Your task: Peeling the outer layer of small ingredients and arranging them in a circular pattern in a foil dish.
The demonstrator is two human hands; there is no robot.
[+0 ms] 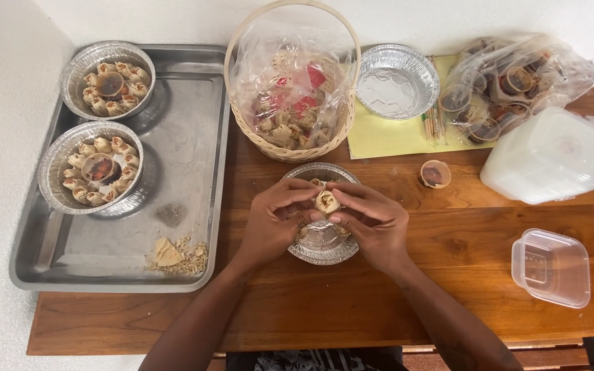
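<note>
So far two foil pans [91, 166] sit filled on the steel tray [187, 137] at left. My left hand [273, 223] and right hand [372, 223] pinch one dumpling [326, 201] over the near third foil pan [322, 247], nearly empty; a fourth pan [397, 81] waits, far right.

Head view — straight down, near table [448, 227]

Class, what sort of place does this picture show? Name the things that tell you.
Probably a small food-packing table: foil bowls of dumplings on a steel tray, a stack of plastic lids, and both hands holding a dumpling.
</note>
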